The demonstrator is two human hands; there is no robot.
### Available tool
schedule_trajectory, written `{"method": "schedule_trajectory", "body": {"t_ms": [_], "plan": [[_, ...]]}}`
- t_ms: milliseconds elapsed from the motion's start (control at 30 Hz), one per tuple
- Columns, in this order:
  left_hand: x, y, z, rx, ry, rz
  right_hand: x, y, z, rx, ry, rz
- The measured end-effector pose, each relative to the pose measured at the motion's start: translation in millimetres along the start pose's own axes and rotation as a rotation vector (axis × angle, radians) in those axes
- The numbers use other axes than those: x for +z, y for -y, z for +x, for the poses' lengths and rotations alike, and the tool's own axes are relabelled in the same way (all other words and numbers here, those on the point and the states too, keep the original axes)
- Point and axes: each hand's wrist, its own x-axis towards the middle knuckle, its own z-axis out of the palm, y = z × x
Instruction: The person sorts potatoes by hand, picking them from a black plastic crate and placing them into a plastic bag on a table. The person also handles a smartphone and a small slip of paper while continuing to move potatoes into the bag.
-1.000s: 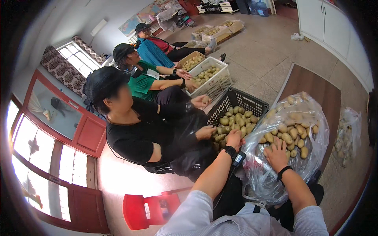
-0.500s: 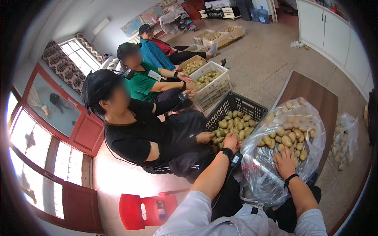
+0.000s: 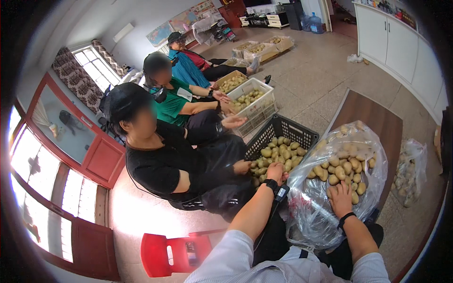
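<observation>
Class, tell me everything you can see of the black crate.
The black crate looks like plastic, open-topped, its walls pierced by rows of small holes. It is upright, with potatoes piled inside below its far rim. A white crate stands beyond it, a clear plastic bag to its right. The left hand and a co-worker's hand are at its near part; whether they touch its rim is unclear.

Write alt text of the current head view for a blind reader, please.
The wearer's left hand is at a black crate of potatoes; the right hand rests on potatoes in a clear plastic bag. Three co-workers sit in a row at left.
</observation>
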Motion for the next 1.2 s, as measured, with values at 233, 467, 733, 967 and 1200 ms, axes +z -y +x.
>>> {"method": "schedule_trajectory", "body": {"t_ms": [233, 467, 733, 967, 1200], "plan": [[2.5, 23.5, 34.4, -0.059, -0.034, -0.067, 0.1, -6.5, -7.0, 0.07, 0.016, -0.012], [11.9, 21.9, 31.2, -0.093, -0.053, 0.069, 0.6, -13.4, -10.8, 0.052, 0.002, 0.023], [18.7, -13.7, -35.8, 0.046, -0.063, 0.207, -10.4, 6.2, -4.2, -0.012, -0.04, 0.177], [31.7, -10.1, -53.6, 0.157, 0.095, 0.152, -35.5, 21.8, 7.3, 0.166, -0.046, 0.504], [54.2, -7.0, -85.9, 0.014, 0.287, 0.205, -72.0, 63.6, 39.3, 0.562, 0.093, 1.264]]}}
